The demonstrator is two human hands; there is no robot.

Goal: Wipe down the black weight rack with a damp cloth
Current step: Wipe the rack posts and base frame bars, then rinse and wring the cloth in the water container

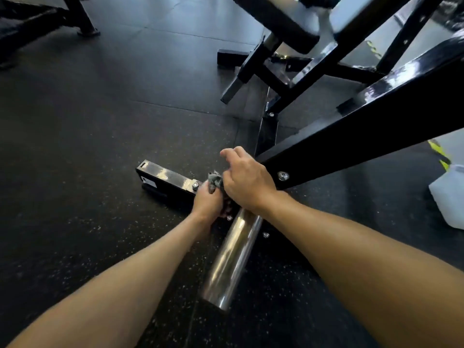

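Speckled black rubber flooring of a gym fills the view, and on it stands the black weight rack, with a chrome peg that points toward the camera. Just beyond the upper end of this peg, the left hand grips a bunched grey cloth, its fingers closed around it, and presses it on the flat base foot of the rack beside a bolt. I think the cloth is bunched like this so that it reaches the corner where the foot, the peg and the sloped beam meet. The right hand is over the same joint, above the peg's upper end, with bent fingers and one finger lifted. Maybe it helps to fold the cloth, but I cannot tell whether it pinches it. The foot surface to the left of the peg looks smeared, so the wiping seems still in progress there. At the far end of the foot there is a small white sticker, too blurred to read. Far to the right of the peg stands a white plastic container, without readable writing.
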